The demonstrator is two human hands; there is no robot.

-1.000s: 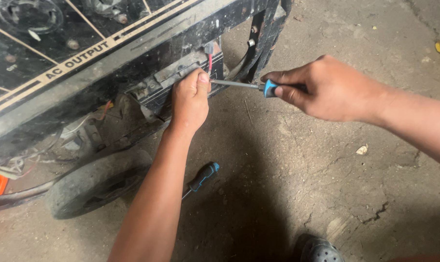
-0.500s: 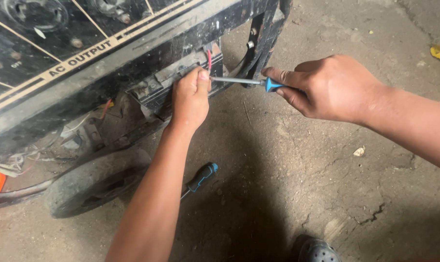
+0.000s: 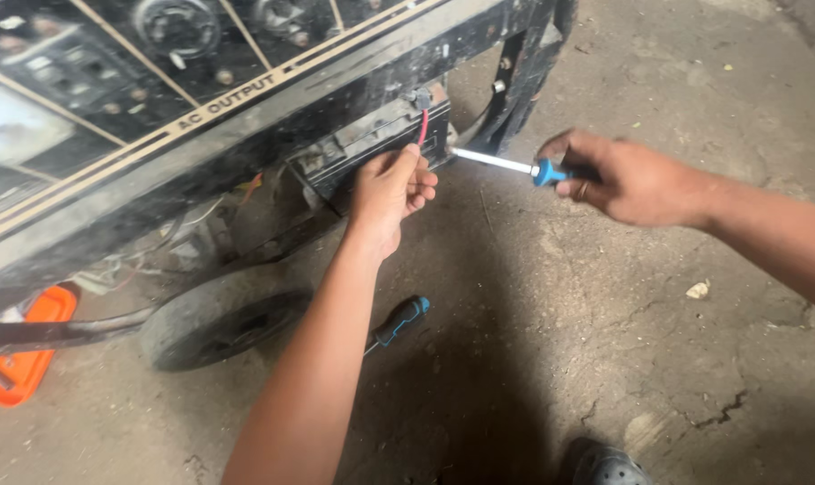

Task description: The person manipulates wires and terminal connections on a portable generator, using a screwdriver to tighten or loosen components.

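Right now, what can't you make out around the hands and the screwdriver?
- Screwdriver tip: too small to tell what it touches, head view.
- Left hand: its palm hides what it grips on the black box.
- Second screwdriver: shaft hidden behind the left forearm.
- Right hand: covers the blue handle.

Both forearms are bare, with no sleeve, glove, watch or strap in view; the left hand (image 3: 389, 193) shows short, plain nails; the right hand (image 3: 628, 180) wears a thin ring (image 3: 584, 189) on one finger; at the bottom edge sits the rounded toe of a dark grey shoe (image 3: 610, 467) dotted with small perforations.
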